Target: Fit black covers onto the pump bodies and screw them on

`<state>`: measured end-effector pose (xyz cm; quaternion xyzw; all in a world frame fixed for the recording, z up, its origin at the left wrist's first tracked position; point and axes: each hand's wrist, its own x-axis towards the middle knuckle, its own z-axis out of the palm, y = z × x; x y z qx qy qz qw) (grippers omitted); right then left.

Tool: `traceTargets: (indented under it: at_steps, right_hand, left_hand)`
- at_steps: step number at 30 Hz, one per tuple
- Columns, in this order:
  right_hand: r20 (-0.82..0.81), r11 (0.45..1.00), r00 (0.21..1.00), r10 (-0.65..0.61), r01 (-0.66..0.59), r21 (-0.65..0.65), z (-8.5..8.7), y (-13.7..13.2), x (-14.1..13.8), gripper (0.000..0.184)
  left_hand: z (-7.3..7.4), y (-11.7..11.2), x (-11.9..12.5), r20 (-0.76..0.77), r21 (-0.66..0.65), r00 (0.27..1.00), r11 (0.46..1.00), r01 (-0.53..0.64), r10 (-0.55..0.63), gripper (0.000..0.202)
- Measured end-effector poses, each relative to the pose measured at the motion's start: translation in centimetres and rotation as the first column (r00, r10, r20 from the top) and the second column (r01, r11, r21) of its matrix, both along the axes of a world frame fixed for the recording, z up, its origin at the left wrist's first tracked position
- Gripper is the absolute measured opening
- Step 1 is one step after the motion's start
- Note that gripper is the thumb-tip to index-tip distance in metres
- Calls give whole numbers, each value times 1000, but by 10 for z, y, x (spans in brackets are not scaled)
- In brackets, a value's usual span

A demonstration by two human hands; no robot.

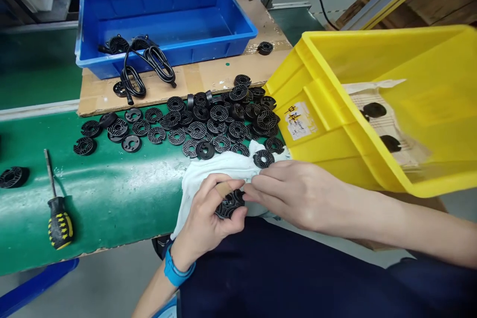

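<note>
My left hand (212, 211) is closed around a black slotted plastic disc (228, 204), holding it over a white cloth (208, 169) at the near edge of the green belt. My right hand (294, 194) reaches in from the right, its fingertips pinched against the same disc and the cloth. Another black disc (263, 158) lies on the cloth just above my hands. A large pile of the same discs (219, 119) is spread on the belt beyond the cloth.
A tilted yellow bin (335, 124) holding a few discs stands right of my hands. A blue bin (167, 25) with black cables (149, 62) sits on cardboard (208, 77) at the back. A yellow-and-black screwdriver (57, 213) lies on the green belt (112, 194) at left.
</note>
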<state>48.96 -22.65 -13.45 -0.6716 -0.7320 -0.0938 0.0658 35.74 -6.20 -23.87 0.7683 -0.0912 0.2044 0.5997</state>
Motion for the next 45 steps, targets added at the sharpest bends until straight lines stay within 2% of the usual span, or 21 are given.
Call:
traceTargets:
  at_steps: [3,7,11,13,15,17,19,22,24,31,36,39,45]
  right_hand:
    - [4,997,1000,-23,22,68,-6,1,0,40]
    - [-31,992,999,-41,45,121,-14,0,-2,41]
    - [-38,989,999,-24,29,146,-17,0,-2,40]
    - [-32,989,999,-27,31,145,-17,1,-1,40]
    - [-21,990,999,-34,36,135,-16,0,0,42]
    - [-17,992,999,-30,32,125,-14,-1,1,44]
    - [-26,993,1000,-12,15,120,-13,-2,1,44]
    - [-41,994,999,20,-15,105,-10,-3,2,39]
    - [-43,995,999,32,-27,99,-9,-4,3,36]
    - [10,997,998,70,-70,12,-5,-7,1,34]
    - [23,996,996,85,-84,-39,0,-5,1,35]
    - [12,998,998,66,-65,-22,2,-3,2,38]
    - [16,996,996,91,-90,-14,8,0,1,37]
  left_hand:
    - [-3,4,-1,-26,-33,1000,999,-8,7,42]
    - [-3,10,-1,-71,-10,997,1000,9,-10,47]
    - [-1,18,-2,-72,38,997,999,33,-31,65]
    - [2,24,-7,-77,36,997,999,-6,8,78]
    - [8,31,-14,-83,31,991,994,-105,107,80]
    - [15,36,-21,-38,91,977,974,-207,211,74]
    - [21,36,-25,46,208,970,947,-244,239,74]
    - [24,26,-23,63,365,985,915,-173,161,75]
    - [22,15,-18,39,386,992,913,-129,123,64]
    - [22,-3,-9,-22,167,992,978,-121,127,44]
    - [22,-7,-4,36,136,984,975,-179,175,39]
    - [19,-9,-2,60,122,978,971,-204,198,39]
    - [14,-9,-5,14,69,978,975,-209,209,45]
